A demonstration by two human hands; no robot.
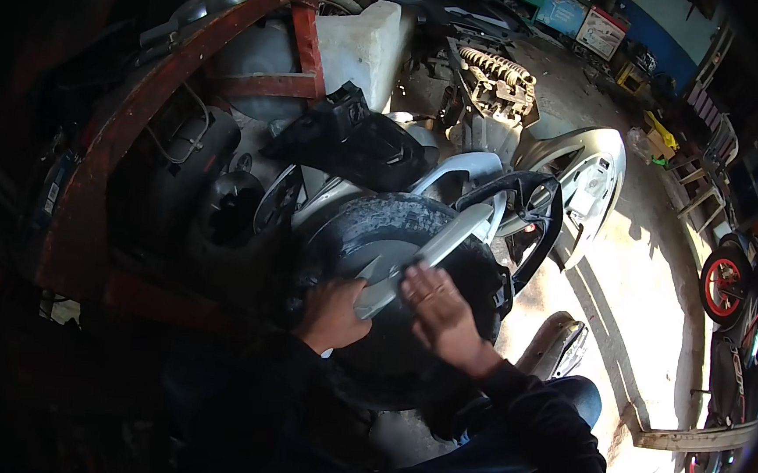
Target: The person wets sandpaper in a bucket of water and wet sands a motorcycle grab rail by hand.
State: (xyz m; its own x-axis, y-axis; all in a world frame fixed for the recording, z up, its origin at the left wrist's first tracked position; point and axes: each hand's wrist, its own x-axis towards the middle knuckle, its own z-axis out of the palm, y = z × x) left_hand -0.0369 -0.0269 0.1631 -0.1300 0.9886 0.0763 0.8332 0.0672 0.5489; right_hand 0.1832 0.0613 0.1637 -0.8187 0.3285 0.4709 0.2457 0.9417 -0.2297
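Pale fairing panel (pixel 453 239) above black round basin (pixel 381 208), long axis running near left to far right. Left hand (pixel 336 314) pinches near end between thumb and fingers; right hand (pixel 444 316), nearer panel's middle, lays extended fingers, close together, against right edge.

Hard sunlight falls across the concrete floor (pixel 654 330) on the right, bleaching it almost white and cutting long dark shadows, while the left side sinks into deep gloom. The far wall (pixel 676 29) is pale above and blue below. Along the right stands a light slatted chair (pixel 725 133); a red-painted frame (pixel 298 86) rises on the left.
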